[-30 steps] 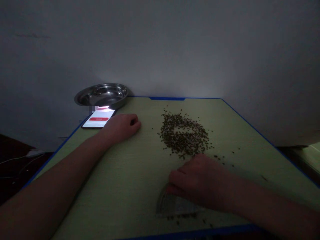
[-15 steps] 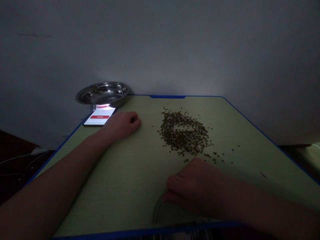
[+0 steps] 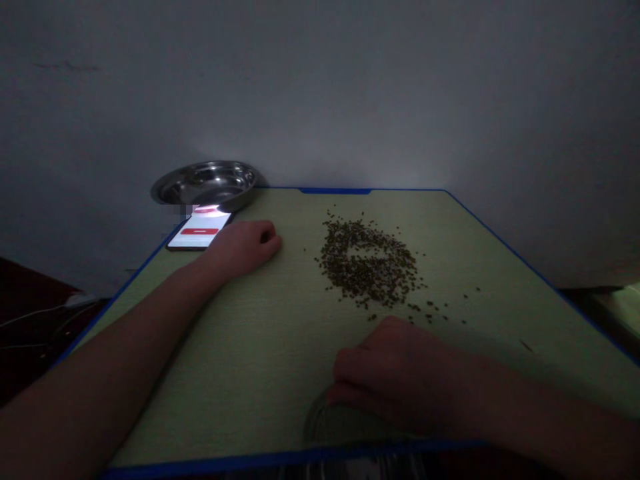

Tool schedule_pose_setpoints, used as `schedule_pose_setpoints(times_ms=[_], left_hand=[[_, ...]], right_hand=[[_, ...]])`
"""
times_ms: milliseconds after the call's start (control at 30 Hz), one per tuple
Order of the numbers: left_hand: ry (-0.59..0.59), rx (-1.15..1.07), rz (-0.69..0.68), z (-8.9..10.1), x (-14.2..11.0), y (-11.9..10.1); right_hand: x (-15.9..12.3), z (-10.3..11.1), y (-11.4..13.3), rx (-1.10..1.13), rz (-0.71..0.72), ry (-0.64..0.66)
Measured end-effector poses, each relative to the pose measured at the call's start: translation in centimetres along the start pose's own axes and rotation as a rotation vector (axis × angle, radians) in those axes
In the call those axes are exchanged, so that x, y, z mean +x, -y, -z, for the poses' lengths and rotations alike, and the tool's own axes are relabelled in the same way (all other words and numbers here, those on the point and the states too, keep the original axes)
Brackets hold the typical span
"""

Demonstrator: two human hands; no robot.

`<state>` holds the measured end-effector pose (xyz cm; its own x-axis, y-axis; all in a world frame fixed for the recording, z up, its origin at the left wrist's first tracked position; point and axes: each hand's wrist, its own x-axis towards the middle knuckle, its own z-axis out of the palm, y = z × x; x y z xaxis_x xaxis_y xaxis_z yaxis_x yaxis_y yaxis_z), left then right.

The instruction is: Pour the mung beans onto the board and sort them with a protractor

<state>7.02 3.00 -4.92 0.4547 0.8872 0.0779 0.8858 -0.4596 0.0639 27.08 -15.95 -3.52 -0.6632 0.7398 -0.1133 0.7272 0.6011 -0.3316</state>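
Observation:
My left hand (image 3: 250, 248) rests in a loose fist on the tabletop, left of the seeds and touching or almost touching the phone; nothing shows in its curled fingers. Small dark seeds or beans (image 3: 370, 270) lie in a loose heap right of centre, with a thin patch in the middle. My right hand (image 3: 395, 367) is closed near the front edge, just below the heap. Its fingertips are turned down over a faint, clear round rim (image 3: 314, 417), whose kind I cannot make out. Whatever the fingers pinch is hidden.
A shiny steel basin (image 3: 210, 187) stands at the back left by the wall. The lit phone (image 3: 193, 233) lies before it. Stray seeds (image 3: 437, 310) and a thin sliver (image 3: 527, 347) lie to the right. A blue edge (image 3: 505, 243) borders the pale table (image 3: 240, 373).
Both hands keep almost the same place and shape. The whole view has shifted very slightly, and the seed heap looks unchanged.

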Motion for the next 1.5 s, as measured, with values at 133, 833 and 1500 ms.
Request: schedule_pose_setpoints(times_ms=[133, 833, 1500], left_hand=[[0.004, -0.005, 0.003, 0.0, 0.0, 0.0], [0.013, 0.002, 0.004, -0.1, 0.3, 0.2], [-0.003, 0.006, -0.03, -0.1, 0.2, 0.1]], right_hand=[[0.0, 0.2, 0.0, 0.012, -0.007, 0.006], [-3.7, 0.7, -3.3, 0.137, -0.23, -0.183], [-5.5, -2.0, -1.5, 0.049, -0.369, -0.22]])
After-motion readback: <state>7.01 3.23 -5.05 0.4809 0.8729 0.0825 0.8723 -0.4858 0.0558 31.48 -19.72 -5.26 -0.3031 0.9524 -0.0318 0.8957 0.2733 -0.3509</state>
